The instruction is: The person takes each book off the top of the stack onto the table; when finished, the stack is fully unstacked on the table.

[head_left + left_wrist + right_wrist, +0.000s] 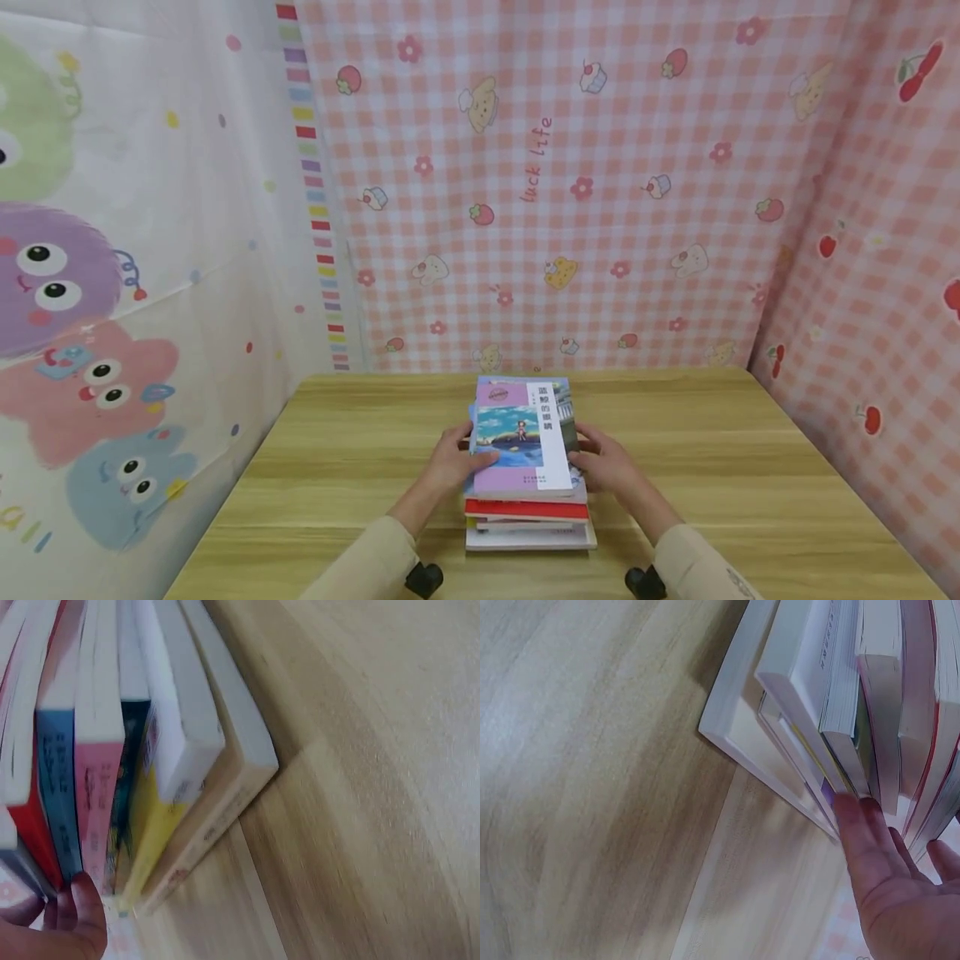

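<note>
A stack of books [525,510] stands on the wooden table in front of me. On top lies a paperback [506,479] with a pink and white cover and a picture of blue water. My left hand [450,457] grips the stack's left side, thumb over the top cover and fingertips against the spines. On the other side, my right hand [606,460] holds the upper books, its thumb at the cover's edge and its fingers along the page edges. Red [43,840], blue and pink spines show in the left wrist view. A thick white-edged book [742,742] lies at the bottom.
The wooden table [337,500] extends around the stack on both sides. Behind it hangs a pink checked curtain [637,250], with another at the right. A white cloth with cartoon figures [202,350] hangs at the left.
</note>
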A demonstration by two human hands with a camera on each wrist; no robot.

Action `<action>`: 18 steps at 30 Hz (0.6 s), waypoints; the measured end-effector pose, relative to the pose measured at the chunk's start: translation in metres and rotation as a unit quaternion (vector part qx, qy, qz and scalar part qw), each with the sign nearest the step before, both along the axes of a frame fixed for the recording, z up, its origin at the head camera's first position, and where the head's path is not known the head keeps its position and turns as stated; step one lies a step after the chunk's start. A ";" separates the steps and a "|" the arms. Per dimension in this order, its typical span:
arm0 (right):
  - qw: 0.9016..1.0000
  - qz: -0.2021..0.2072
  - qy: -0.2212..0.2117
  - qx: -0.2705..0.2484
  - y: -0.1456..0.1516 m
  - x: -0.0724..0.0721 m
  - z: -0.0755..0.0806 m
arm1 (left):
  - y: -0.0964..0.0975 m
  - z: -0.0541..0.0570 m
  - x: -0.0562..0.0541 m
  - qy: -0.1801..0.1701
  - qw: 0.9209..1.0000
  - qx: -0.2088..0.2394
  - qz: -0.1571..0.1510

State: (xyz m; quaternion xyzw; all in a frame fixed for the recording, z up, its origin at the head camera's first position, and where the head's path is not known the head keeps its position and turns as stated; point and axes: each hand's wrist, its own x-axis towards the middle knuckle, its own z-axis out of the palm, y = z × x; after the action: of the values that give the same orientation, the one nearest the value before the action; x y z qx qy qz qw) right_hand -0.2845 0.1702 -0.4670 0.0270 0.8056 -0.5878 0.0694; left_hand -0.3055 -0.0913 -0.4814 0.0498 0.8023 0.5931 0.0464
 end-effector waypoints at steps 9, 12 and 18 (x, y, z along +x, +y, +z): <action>0.999 -0.005 -0.022 -0.038 0.000 0.000 -0.003 | -0.015 0.003 -0.004 0.004 0.999 0.023 -0.040; 0.999 -0.007 -0.025 -0.043 0.000 0.000 -0.004 | -0.020 0.005 -0.004 -0.005 0.998 0.028 -0.054; 0.999 -0.006 -0.022 -0.045 0.000 0.002 -0.001 | -0.030 0.008 -0.003 -0.039 0.994 0.090 -0.044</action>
State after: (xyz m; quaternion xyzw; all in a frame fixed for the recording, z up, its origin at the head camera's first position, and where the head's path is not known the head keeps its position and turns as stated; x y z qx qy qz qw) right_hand -0.2830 0.1702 -0.4681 0.0419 0.7767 -0.6228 0.0848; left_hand -0.3089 -0.1210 -0.4729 0.0658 0.7405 0.6614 0.0991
